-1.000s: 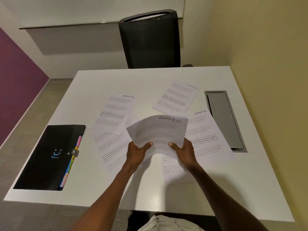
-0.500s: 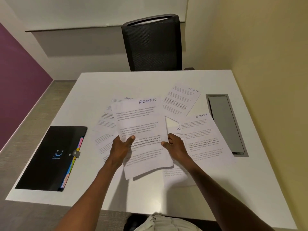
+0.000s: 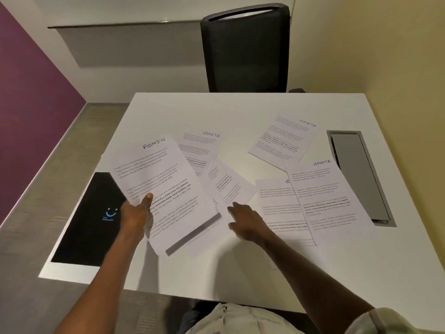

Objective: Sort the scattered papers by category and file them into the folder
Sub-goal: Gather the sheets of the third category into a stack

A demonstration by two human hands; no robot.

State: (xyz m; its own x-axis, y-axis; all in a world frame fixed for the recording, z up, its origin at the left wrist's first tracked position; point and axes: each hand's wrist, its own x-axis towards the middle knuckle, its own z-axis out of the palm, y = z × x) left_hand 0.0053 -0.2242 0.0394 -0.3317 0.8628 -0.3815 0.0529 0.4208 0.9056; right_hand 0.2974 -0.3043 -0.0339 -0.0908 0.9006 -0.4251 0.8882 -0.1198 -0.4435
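White papers lie spread on the worktop [image 3: 240, 109]. The left hand [image 3: 134, 213] grips the ADMIN sheet [image 3: 163, 189], thumb on top, above the black folder [image 3: 91, 220]. The folder lies just left, long side running away. The right hand [image 3: 245, 219] is loose, fingers out toward another sheet [image 3: 226, 183], holding nothing.

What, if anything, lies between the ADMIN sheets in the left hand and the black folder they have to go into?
Nothing visible does. The left hand holds the ADMIN sheets lifted, their left edge already overlapping the black folder in this view. The folder lies flat and looks closed, so it needs opening first. The right hand is over the loose papers.
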